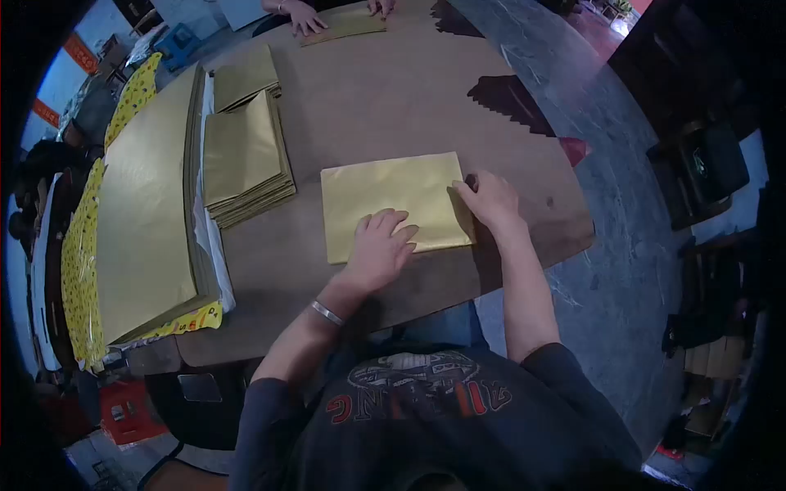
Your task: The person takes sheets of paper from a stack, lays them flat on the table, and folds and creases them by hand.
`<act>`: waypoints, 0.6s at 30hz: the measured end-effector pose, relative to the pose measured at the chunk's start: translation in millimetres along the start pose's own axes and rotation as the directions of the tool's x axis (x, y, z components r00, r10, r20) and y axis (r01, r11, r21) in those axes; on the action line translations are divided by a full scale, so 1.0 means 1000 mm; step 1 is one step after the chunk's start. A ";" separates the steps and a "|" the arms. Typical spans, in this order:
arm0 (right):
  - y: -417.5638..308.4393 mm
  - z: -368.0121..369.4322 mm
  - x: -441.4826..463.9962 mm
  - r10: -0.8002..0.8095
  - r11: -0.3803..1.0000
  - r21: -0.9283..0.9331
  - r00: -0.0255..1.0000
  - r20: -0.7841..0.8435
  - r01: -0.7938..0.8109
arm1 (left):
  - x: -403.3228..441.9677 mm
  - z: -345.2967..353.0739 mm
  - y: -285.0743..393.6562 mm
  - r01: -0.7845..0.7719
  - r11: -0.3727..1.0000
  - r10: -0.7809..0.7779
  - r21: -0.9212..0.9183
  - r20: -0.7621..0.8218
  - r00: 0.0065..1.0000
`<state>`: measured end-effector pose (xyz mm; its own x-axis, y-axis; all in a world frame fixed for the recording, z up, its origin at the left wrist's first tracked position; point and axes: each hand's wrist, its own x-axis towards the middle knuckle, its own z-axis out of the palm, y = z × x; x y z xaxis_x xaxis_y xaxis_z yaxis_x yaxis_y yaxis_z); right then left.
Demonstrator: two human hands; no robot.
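Dark tee w/ printed lettering [426, 393] fills my view at 6 o'clock, nearest the cam. Just past it, approx. center, a gold sheet [393, 192] lies flat on the brown table [360, 102], close to its near edge. I've got the left hand [381, 250] palm-down on the sheet's near edge, fingers open and loosely spread; it presses on the paper but grips nothing. A silver bracelet [327, 313] sits on that wrist. The right hand [493, 200] is at the sheet's RH edge — fingers curled, thumb nearly closed against them, w/ a small dark thing [472, 182] caught between; too small to ID. Can't tell if it pinches the paper too.

At 10 o'clock, a folded gold stack [246, 155] sits w/ a second pile [244, 78] just beyond it. At 9 o'clock, alongside both, is a big stack of gold sheets [147, 213], w/ yellow patterned wrap [79, 270] along its outer side. A co-worker's hands [304, 18] rest on another gold piece [348, 26] at 12 o'clock, well apart from mine. Blue stool [178, 45] at approx. 11 — red crate [131, 412] at approx. 8, below table level.
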<state>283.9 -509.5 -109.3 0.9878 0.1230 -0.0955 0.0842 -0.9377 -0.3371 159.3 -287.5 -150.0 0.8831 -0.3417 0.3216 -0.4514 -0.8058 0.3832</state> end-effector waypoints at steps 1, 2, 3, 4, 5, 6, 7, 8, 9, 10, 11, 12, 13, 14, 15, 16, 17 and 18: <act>-0.005 -0.001 0.006 0.061 0.998 0.013 0.994 0.094 -0.062 | 0.000 0.003 0.000 -0.016 0.999 0.018 0.034 -0.041 0.999; -0.006 0.002 0.010 0.050 0.999 0.015 0.995 0.091 -0.052 | -0.002 0.006 -0.001 0.005 0.999 -0.005 0.042 0.007 1.000; -0.008 0.006 0.013 0.061 0.996 0.054 0.997 0.049 -0.064 | -0.002 0.005 0.000 0.008 0.999 -0.009 0.049 0.002 1.000; -0.009 0.010 0.015 0.075 0.993 0.094 0.997 0.008 -0.075 | -0.002 0.004 0.001 0.010 0.999 -0.011 0.048 0.010 1.000; -0.007 0.011 0.017 0.068 0.993 0.096 0.998 0.006 -0.069 | -0.002 0.003 0.001 0.012 0.999 -0.013 0.048 0.019 1.000; -0.007 0.010 0.017 0.074 0.990 0.121 0.997 0.015 -0.075 | -0.002 0.003 0.000 -0.001 0.999 0.001 0.048 0.012 1.000; -0.006 0.008 0.016 0.083 0.985 0.147 0.996 0.024 -0.085 | -0.003 0.002 0.000 -0.004 0.999 0.003 0.051 0.010 1.000; 0.004 0.015 0.018 0.022 0.985 0.171 1.000 -0.014 -0.019 | -0.003 0.002 0.001 0.002 0.999 -0.003 0.052 0.012 1.000; 0.002 0.013 0.017 0.023 0.985 0.171 1.000 -0.020 -0.019 | -0.002 0.002 0.001 0.008 0.999 -0.008 0.049 0.014 1.000; 0.000 0.010 0.014 0.064 0.966 0.251 0.998 0.007 -0.063 | -0.002 0.001 0.002 0.002 0.999 -0.002 0.055 0.008 1.000; 0.000 0.008 0.012 0.102 0.938 0.328 0.994 0.036 -0.108 | -0.002 0.003 0.002 0.008 0.999 -0.009 0.047 0.017 1.000; 0.008 0.019 0.019 0.049 0.918 0.394 0.999 -0.011 -0.041 | -0.003 0.004 0.001 0.016 0.999 -0.017 0.041 0.023 1.000; 0.009 0.026 0.020 0.049 0.918 0.395 0.999 -0.016 -0.039 | -0.003 0.002 0.002 0.004 0.999 -0.005 0.051 0.016 1.000; 0.011 0.033 0.020 0.063 0.903 0.430 0.993 -0.102 -0.013 | -0.003 0.003 0.001 -0.002 0.999 0.002 0.047 0.005 1.000; 0.010 0.039 0.021 0.079 0.887 0.461 0.979 -0.188 0.017 | -0.003 0.005 0.000 -0.007 0.999 0.008 0.045 -0.007 1.000; 0.009 0.045 0.023 0.090 0.841 0.539 0.971 -0.220 0.044 | -0.004 0.006 0.000 -0.013 0.999 0.014 0.037 -0.030 0.999; 0.013 0.045 0.025 0.088 0.841 0.539 0.970 -0.226 0.049 | -0.004 0.007 -0.001 -0.003 0.999 0.004 0.034 -0.019 1.000; 0.002 0.026 0.017 0.005 0.879 0.472 0.988 -0.151 0.068 | -0.004 0.006 -0.001 0.006 0.999 -0.005 0.032 -0.010 1.000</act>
<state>297.2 -500.9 -135.6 0.9966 0.0678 0.0457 0.0792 -0.6623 -0.7450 157.1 -288.8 -156.9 0.8840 -0.3326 0.3284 -0.4422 -0.8228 0.3570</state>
